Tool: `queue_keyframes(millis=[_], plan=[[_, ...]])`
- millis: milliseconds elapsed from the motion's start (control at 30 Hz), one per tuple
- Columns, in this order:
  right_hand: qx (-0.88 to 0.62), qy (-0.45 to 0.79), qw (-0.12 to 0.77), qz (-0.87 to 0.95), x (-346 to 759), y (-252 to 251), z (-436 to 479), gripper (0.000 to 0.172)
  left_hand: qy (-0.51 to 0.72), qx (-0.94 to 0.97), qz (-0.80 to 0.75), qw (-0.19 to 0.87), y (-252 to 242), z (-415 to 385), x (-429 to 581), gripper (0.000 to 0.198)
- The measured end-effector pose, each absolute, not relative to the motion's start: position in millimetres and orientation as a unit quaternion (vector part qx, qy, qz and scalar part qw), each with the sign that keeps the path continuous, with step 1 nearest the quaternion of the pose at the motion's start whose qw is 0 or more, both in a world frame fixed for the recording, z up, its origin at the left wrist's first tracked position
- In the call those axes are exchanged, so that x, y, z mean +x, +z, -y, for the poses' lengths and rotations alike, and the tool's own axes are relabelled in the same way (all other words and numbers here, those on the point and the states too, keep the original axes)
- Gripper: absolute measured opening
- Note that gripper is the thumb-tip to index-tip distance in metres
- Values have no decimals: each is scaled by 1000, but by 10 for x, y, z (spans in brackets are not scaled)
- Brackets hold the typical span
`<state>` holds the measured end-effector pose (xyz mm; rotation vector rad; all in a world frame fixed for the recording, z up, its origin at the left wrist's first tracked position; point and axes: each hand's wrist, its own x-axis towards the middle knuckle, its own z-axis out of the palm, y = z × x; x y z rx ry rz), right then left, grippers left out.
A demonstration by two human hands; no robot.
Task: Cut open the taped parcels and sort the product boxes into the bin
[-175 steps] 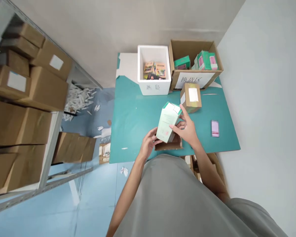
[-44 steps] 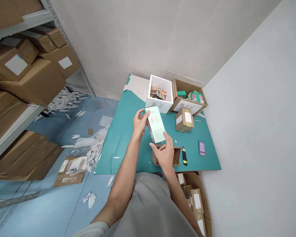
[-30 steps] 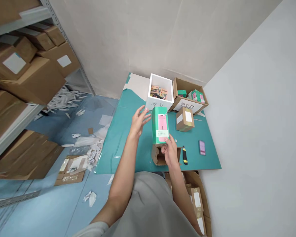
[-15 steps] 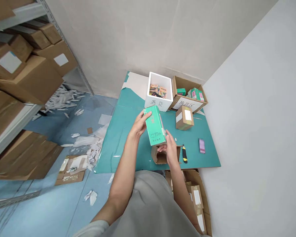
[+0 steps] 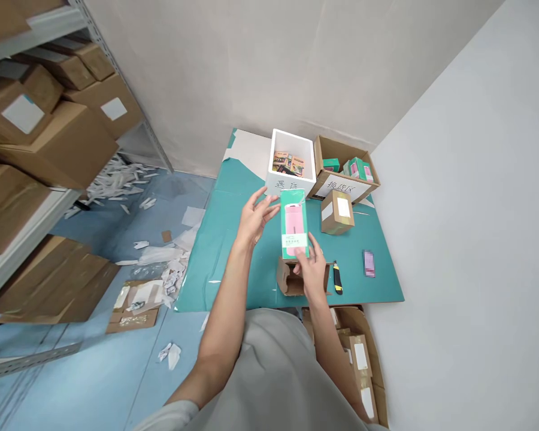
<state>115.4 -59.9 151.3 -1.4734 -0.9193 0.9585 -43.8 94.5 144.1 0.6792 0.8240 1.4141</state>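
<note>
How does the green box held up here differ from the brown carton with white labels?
The green box has a pink printed picture; the brown carton is cardboard with white labels. The green box is in the right hand; the brown carton rests on the table. Both are box-shaped.

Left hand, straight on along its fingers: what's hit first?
Probably the white foam bin, though the left hand might brush the green-and-pink box just right of that line; depth is unclear.
</note>
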Motion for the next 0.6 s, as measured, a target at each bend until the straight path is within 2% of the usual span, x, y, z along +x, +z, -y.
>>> queue_keyframes(millis=[133,200,400,533,600], plan=[[-504,548,614,262,1177,1557,603,54,657,226,-348,630,1275,-1021,-464,75],[-471,582,622,229,1152,1563,604,49,646,206,-355,643,1235,-1021,-437,71],[-422,669,594,145,1116,1569,626,41,559,240,-241,756,1259,-885,-293,65],[-424,690,564,162,1166,1568,659,42,567,246,-223,754,1296,-830,-257,71],[-461,658,553,218,1209,1572,683,50,576,259,-238,738,1315,-831,-267,72]])
